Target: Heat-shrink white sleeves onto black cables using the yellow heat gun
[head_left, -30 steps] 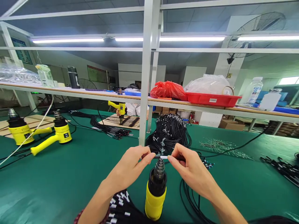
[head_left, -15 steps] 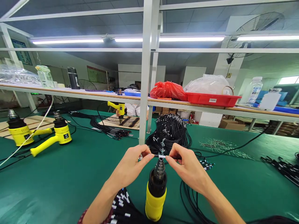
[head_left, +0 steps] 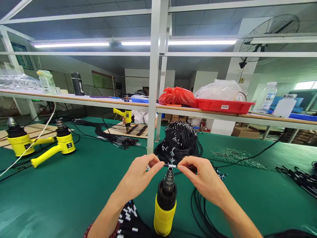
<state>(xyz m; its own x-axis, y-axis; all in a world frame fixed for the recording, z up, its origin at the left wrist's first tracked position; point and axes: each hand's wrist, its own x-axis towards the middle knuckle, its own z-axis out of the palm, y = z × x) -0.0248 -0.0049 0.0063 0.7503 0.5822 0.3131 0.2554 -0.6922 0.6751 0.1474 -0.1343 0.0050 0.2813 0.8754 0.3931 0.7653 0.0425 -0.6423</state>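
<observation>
My left hand [head_left: 141,177] and my right hand [head_left: 201,178] both pinch one thin black cable [head_left: 170,165] with a short white sleeve on it. They stretch it level just above the metal nozzle of a yellow heat gun [head_left: 165,203] that stands upright on the green table [head_left: 74,191]. The white sleeve sits right over the nozzle tip. A bundle of black cables with white sleeves [head_left: 128,218] lies under my left forearm. More black cable [head_left: 200,208] loops on the table below my right wrist.
A heap of black cables [head_left: 179,140] lies behind my hands by a white frame post [head_left: 153,99]. Two more yellow heat guns [head_left: 59,143] stand at the left. A shelf holds a red tray [head_left: 224,105], bags and bottles. Another person works behind the shelf with a heat gun [head_left: 127,115].
My hands have stayed above the nozzle, shifting only slightly. The white sleeve looks shorter and tighter on the cable than a second ago.
</observation>
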